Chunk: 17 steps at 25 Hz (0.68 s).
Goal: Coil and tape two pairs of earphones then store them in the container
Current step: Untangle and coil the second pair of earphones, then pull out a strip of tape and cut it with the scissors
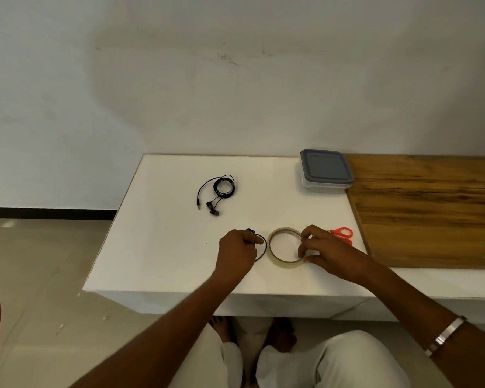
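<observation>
A white worktop (157, 247) carries two pairs of earphones: one coiled pair (217, 193) lies near its back edge, and the left hand (237, 252) grips the other coil (259, 246) near the front edge. The right hand (324, 249) pinches one tape roll (284, 245). One lidded container (324, 170) sits at the back right corner, one pair of red scissors (343, 233) by the right edge.

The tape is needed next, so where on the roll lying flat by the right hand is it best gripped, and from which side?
Probably the tape roll's right wall, from above: it lies flat as an open ring, so the right hand can pinch the band, fingers inside, thumb outside. The left hand holds earphones on the other side.
</observation>
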Available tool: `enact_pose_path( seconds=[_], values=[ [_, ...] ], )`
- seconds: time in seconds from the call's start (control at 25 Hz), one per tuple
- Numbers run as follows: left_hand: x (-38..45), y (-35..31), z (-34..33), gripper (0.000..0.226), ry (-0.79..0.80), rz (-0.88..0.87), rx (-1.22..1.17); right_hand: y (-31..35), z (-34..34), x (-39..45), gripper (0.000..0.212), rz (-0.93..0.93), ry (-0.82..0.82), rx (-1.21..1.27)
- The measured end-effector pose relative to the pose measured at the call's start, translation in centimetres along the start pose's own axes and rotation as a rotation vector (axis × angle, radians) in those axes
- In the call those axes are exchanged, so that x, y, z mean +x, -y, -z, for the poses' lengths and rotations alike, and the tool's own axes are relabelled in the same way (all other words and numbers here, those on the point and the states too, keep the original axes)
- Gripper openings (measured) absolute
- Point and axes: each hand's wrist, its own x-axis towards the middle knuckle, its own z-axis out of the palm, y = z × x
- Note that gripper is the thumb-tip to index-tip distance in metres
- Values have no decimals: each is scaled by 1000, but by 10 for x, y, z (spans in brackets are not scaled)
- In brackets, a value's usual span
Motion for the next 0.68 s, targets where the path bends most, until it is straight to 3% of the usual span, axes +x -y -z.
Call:
enact_pose_path(
  seconds=[0.24, 0.4, 0.52, 0.68],
  values=[
    [-10, -17, -14, 38, 42, 30, -24, 19, 3, 6, 20, 114, -46, -80],
    [-6, -23, -26, 25, 76, -12, 24, 33, -8, 6, 26, 152, -106, -162],
    [2, -25, -27, 45, 52, -26, 97, 43, -16, 4, 30, 159, -189, -224],
    [7, -27, -25, 44, 69, -1, 73, 57, -22, 0, 40, 260, -301, -295]
  ],
)
